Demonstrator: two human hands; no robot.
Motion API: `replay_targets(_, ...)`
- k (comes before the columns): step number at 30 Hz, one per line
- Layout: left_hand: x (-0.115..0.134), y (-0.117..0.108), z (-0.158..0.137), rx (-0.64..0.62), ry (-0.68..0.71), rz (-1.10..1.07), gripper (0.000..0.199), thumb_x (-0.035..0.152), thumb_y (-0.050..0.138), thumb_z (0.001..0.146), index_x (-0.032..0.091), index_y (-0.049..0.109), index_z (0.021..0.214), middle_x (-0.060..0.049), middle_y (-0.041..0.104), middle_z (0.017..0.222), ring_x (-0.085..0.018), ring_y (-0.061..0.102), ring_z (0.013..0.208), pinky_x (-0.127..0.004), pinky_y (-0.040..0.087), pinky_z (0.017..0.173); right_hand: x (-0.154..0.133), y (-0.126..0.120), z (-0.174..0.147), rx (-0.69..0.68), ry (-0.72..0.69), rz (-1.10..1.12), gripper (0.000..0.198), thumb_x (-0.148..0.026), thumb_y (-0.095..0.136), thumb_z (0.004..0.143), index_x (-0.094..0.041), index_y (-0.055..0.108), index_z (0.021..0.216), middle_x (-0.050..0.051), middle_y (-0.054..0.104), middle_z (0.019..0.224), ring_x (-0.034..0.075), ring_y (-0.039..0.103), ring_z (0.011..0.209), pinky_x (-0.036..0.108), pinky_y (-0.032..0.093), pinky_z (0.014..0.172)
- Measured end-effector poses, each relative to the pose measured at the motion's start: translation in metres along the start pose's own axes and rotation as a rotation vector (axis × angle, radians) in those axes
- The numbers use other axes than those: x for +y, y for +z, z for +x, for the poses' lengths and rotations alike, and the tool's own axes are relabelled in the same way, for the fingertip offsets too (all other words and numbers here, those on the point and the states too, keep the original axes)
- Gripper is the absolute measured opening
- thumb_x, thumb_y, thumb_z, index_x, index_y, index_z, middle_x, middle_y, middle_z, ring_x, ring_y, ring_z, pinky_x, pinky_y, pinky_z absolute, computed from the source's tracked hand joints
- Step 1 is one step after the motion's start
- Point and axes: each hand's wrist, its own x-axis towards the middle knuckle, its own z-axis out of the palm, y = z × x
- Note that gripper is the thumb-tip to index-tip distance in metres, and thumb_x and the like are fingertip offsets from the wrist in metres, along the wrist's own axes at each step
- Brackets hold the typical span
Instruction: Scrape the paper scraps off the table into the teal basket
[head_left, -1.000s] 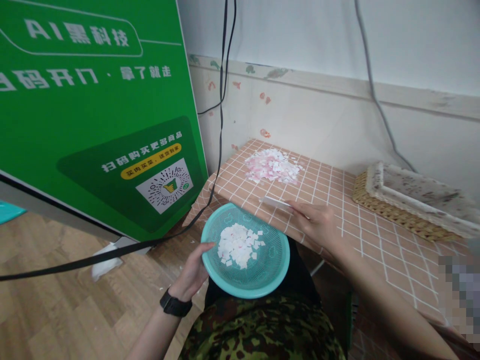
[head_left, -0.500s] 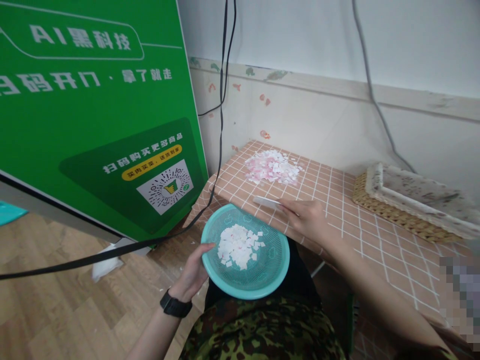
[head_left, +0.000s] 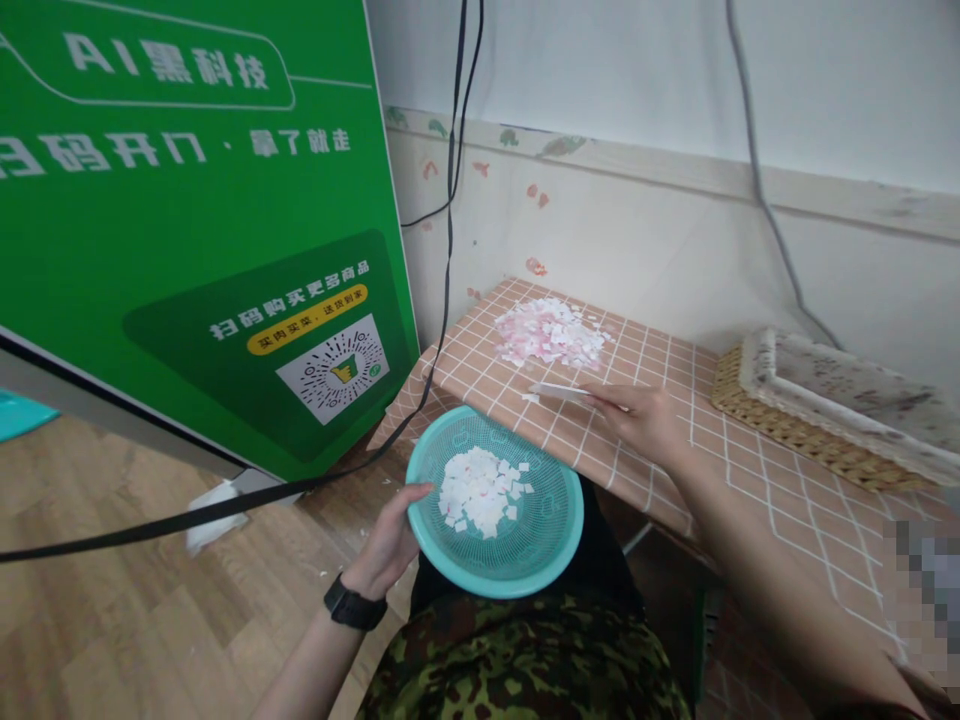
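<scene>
My left hand [head_left: 390, 538] grips the left rim of a turquoise plastic colander [head_left: 551, 530], thumb over the edge. The colander sits at my lap, just under the table's front edge. A heap of small white paper squares [head_left: 480, 490] lies in its bottom. Over the tablecloth, my right hand [head_left: 637, 418] is closed on a flat, thin, pale strip [head_left: 564, 391] that points left. By the strip's tip lies a small white paper piece [head_left: 531, 398]. Farther back on the table is a pile of white and pink paper bits [head_left: 551, 332].
A brown checked tablecloth [head_left: 667, 500] covers the table. On its right stands a wicker basket [head_left: 795, 425] with a cloth lining. To the left rises a green cabinet [head_left: 187, 230]. A black cable [head_left: 442, 300] hangs down in front of the table's left corner.
My right hand has moved slightly right and back with the strip, away from the colander's rim and farther over the tabletop. My left hand still holds the colander. The view has shifted slightly.
</scene>
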Motion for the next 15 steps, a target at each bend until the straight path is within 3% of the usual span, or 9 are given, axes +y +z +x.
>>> replay_targets(4, -0.001, -0.003, 0.002, -0.006, -0.003, -0.006, 0.023, 0.022, 0.063, 0.076, 0.008, 0.070, 0.092, -0.012, 0.076, 0.088, -0.025, 0.070, 0.078, -0.036, 0.052, 0.081, 0.007, -0.014, -0.008, -0.055, -0.027, 0.061, 0.019, -0.025, 0.058, 0.085, -0.024, 0.074, 0.096, 0.004, 0.074, 0.090, 0.020, 0.070, 0.075, 0.029, 0.056, 0.065)
replay_targets(8, 0.000, 0.000, 0.000, 0.005, -0.004, 0.006, 0.024, 0.023, 0.064, 0.076, 0.008, 0.070, 0.093, -0.012, 0.076, 0.088, -0.026, 0.070, 0.080, -0.036, 0.052, 0.081, 0.013, -0.021, -0.007, -0.054, 0.049, 0.121, 0.018, -0.028, 0.062, 0.083, -0.025, 0.074, 0.095, 0.004, 0.074, 0.088, 0.020, 0.070, 0.071, 0.029, 0.057, 0.061)
replay_targets(15, 0.001, 0.005, -0.003, 0.008, 0.001, 0.021, 0.025, 0.022, 0.062, 0.077, 0.007, 0.070, 0.096, -0.012, 0.076, 0.091, -0.026, 0.070, 0.081, -0.038, 0.053, 0.082, -0.004, -0.004, -0.026, 0.010, 0.051, 0.119, 0.020, -0.026, 0.058, 0.085, -0.026, 0.073, 0.098, 0.003, 0.073, 0.093, 0.021, 0.071, 0.078, 0.032, 0.059, 0.068)
